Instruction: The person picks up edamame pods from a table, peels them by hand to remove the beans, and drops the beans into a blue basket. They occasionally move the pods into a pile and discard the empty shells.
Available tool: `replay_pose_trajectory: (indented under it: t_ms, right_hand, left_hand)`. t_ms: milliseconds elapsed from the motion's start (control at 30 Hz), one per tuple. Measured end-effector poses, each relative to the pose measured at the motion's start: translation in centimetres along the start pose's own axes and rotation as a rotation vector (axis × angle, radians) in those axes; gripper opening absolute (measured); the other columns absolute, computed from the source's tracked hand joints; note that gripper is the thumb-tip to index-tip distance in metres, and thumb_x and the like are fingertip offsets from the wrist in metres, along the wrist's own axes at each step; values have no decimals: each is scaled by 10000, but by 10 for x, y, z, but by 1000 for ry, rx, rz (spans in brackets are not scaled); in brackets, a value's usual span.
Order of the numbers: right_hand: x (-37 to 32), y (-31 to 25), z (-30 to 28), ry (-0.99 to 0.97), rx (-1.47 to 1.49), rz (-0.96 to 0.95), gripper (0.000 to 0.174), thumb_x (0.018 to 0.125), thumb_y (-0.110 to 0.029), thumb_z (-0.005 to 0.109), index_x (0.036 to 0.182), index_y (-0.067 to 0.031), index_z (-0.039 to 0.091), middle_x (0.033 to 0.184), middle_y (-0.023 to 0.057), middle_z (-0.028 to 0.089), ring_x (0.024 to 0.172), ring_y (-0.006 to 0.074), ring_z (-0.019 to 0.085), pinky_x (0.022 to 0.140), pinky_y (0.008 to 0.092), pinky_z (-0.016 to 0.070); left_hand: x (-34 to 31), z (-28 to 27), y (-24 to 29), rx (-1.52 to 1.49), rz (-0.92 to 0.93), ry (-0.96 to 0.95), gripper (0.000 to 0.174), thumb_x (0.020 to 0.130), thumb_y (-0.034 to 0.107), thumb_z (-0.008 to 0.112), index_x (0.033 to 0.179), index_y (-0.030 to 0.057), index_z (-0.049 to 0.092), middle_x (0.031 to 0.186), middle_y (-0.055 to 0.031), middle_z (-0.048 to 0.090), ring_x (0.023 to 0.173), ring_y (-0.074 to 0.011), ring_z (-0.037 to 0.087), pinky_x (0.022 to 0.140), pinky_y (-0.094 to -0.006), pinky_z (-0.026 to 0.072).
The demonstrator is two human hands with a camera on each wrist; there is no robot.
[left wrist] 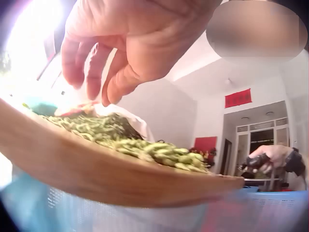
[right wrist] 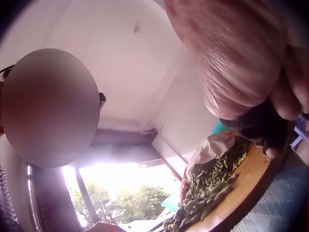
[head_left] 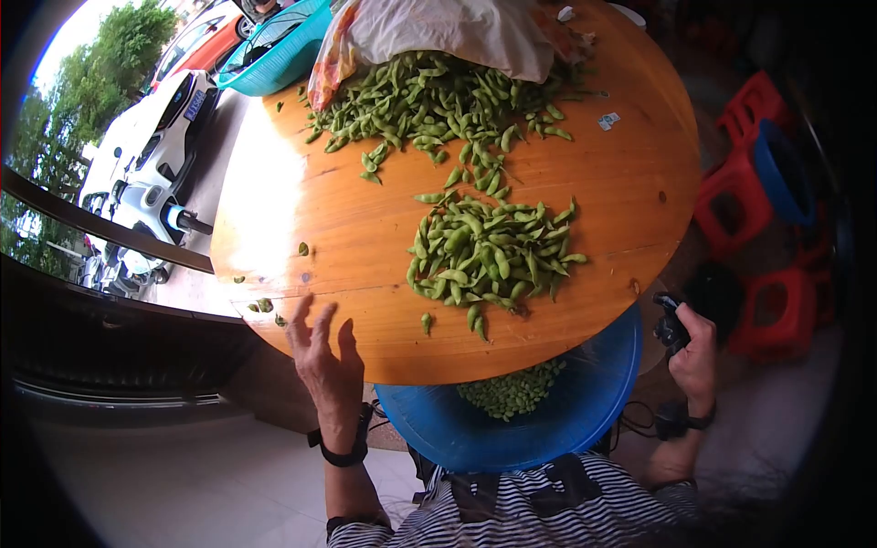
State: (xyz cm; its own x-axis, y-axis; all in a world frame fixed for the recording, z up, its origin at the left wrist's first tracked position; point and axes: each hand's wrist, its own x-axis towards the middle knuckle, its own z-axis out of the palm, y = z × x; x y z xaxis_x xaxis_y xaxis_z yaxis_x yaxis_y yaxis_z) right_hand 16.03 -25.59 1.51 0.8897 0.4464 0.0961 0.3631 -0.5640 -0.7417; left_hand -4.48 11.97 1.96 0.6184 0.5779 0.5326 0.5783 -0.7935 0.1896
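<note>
Desk (head_left: pixel 365 237) was glossy varnished wood; pods (head_left: pixel 489 251) looked matt; near basin (head_left: pixel 594 402) was smooth plastic; far bag (head_left: pixel 448 32), thin crinkled plastic.

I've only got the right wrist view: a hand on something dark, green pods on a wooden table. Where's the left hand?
Observer: The left hand is open above the table's near left edge, holding nothing.
Operator: Anything below that edge?
Observer: A blue basin sits under the near edge, holding pale green shelled beans.
Operator: One pile of pods?
Observer: Two: a near pile and a bigger far pile spilling from a bag.
</note>
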Motion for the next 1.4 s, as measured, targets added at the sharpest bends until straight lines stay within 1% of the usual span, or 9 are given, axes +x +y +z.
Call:
replay_pose_trajectory:
  t_ms: [133, 567, 667, 733, 800, 1000, 1067, 1133, 1400]
  right_hand:
    - [3, -17, 8, -46, 22, -51, 267, 719, 113, 487, 950, 39, 601, 740, 169, 577, 653, 282, 566, 613, 324, 433]
    - [-9, -45, 49, -292, 244, -204, 352, 704, 66, 537, 1049, 62, 607, 854, 163, 597, 757, 292, 618, 686, 329, 471]
    - [-12, -55, 67, -407, 407, -269, 314, 748, 3, 557, 1050, 61, 617, 847, 142, 614, 754, 237, 629, 686, 317, 464]
    - [-14, -62, 82, -423, 491, -215, 369, 703, 29, 489, 1053, 35, 608, 776, 127, 615, 693, 240, 613, 656, 325, 481]
    - [-15, -70, 87, -452, 638, -83, 345, 731, 28, 489, 1052, 38, 615, 772, 104, 625, 690, 174, 598, 654, 301, 478]
    - [-16, -71, 94, -405, 718, -47, 296, 752, 0, 526, 1028, 32, 626, 759, 107, 616, 669, 162, 574, 642, 293, 471]
    - [-17, -65, 95, -398, 659, -76, 285, 745, -13, 541, 1014, 25, 625, 756, 117, 608, 663, 187, 579, 638, 300, 471]
    - [-17, -63, 95, -390, 601, -106, 274, 737, -25, 556, 999, 19, 625, 753, 127, 600, 657, 211, 584, 634, 307, 471]
    - [-18, -62, 88, -336, 498, -223, 326, 712, -101, 568, 1013, 20, 607, 772, 143, 598, 693, 306, 625, 645, 346, 490]
  left_hand:
    - [-14, 19, 35, -467, -7, -302, 153, 779, 7, 732, 920, 35, 681, 900, -101, 640, 774, -257, 644, 702, -354, 515]
    - [-19, 37, 59, -97, 357, -163, 118, 829, 4, 652, 930, 17, 591, 800, -133, 532, 750, -332, 561, 634, -409, 481]
    - [-21, 22, 71, -546, 171, -290, 82, 911, 57, 629, 953, 7, 580, 765, -92, 544, 666, -239, 556, 580, -325, 456]
    - [-27, 11, 86, -1366, -445, -761, 123, 988, 133, 584, 960, 14, 583, 727, -32, 558, 600, -120, 508, 549, -246, 406]
    - [-36, 7, 102, -1527, -619, -906, 169, 1017, 187, 556, 970, 28, 590, 692, 1, 566, 587, -64, 476, 539, -206, 367]
    - [-53, 15, 120, -1581, -589, -928, 193, 1020, 210, 555, 920, 46, 564, 699, 37, 507, 591, -40, 432, 544, -197, 342]
    - [-67, 25, 118, -1331, -268, -779, 217, 1023, 222, 547, 888, 53, 533, 720, 47, 481, 602, -31, 410, 552, -192, 338]
    - [-66, 21, 120, -1311, -263, -800, 225, 1023, 225, 544, 879, 53, 516, 734, 50, 478, 615, -27, 409, 559, -188, 339]
    - [-63, 10, 130, -1689, -818, -1020, 224, 1038, 240, 513, 904, 63, 541, 700, 57, 463, 570, -44, 414, 514, -196, 345]
